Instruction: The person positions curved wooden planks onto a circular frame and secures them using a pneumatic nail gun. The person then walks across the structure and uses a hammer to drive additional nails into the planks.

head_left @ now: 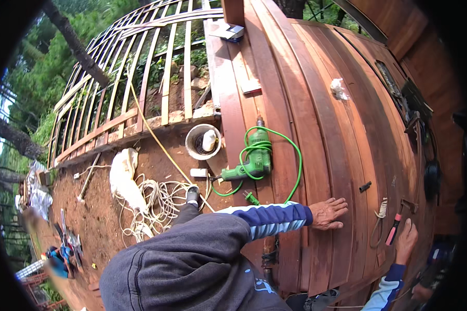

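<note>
My left hand (328,213) lies flat on the reddish wooden planks (316,155), fingers spread, holding nothing. At the right, my right hand (407,241) rests on the boards beside a hammer (394,229) with a red and black handle, its fingers stretched out and apart from the handle. A looped cord with a wrapped end (381,210) lies just left of the hammer. Farther up sits a short black tube (365,186). A green corded drill (257,153) lies on its side left of my left hand, its green cable looped over it and the plug (251,198) loose.
A white bucket (189,140) holding a white bottle stands on bare soil by the deck edge. Tangled pale cable (153,207) and a white sack (123,173) lie on the ground. Slatted wooden framing (166,78) rises beyond. Crumpled clear plastic (340,89) and small boxes (251,86) sit on the planks.
</note>
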A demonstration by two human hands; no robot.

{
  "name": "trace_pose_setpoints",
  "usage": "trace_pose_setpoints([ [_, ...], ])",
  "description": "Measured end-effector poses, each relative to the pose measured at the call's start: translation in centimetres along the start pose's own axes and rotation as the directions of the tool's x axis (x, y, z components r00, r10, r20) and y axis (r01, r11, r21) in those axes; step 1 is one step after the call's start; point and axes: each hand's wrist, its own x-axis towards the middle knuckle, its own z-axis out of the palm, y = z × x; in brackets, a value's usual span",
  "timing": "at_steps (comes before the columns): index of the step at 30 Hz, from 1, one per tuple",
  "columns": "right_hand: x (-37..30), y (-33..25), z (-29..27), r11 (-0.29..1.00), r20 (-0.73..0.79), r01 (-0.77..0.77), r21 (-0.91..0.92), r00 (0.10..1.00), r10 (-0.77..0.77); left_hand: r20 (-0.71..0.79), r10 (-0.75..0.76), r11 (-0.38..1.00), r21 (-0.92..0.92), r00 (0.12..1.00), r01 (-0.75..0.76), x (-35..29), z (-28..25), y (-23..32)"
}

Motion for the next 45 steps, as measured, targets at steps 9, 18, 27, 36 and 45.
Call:
trace_pose_setpoints([
  [9, -5.3, -24.9, 0.2, 0.809, 0.517, -0.386, 0.443, 0.848, 0.121, -0.323, -0.031, 0.999, -0.034, 0.946, 0.021, -28.4, -13.8, 2.5],
  [18, -10.4, -49.7, 4.3, 0.83, 0.653, -0.278, 0.483, 0.746, -0.13, -0.399, -0.893, 0.334, -0.282, 0.206, 0.899, -61.9, -20.8, -6.1],
  [27, -14.2, -62.4, 13.7, 0.804, 0.557, -0.173, 0.569, 0.8, -0.222, -0.448, -0.846, -0.005, -0.536, -0.289, 0.844, -80.7, -23.5, -10.1],
  [36, -14.6, -66.1, 24.3, 0.825, 0.454, -0.035, 0.564, 0.847, -0.275, -0.433, -0.876, 0.169, -0.687, -0.213, 0.707, -80.6, -23.6, -15.7],
  [45, -11.3, -73.7, 38.7, 0.846, 0.447, -0.001, 0.533, 0.85, -0.28, -0.091, -0.883, -0.271, -0.701, -0.46, 0.66, -90.6, -20.0, -18.1],
])
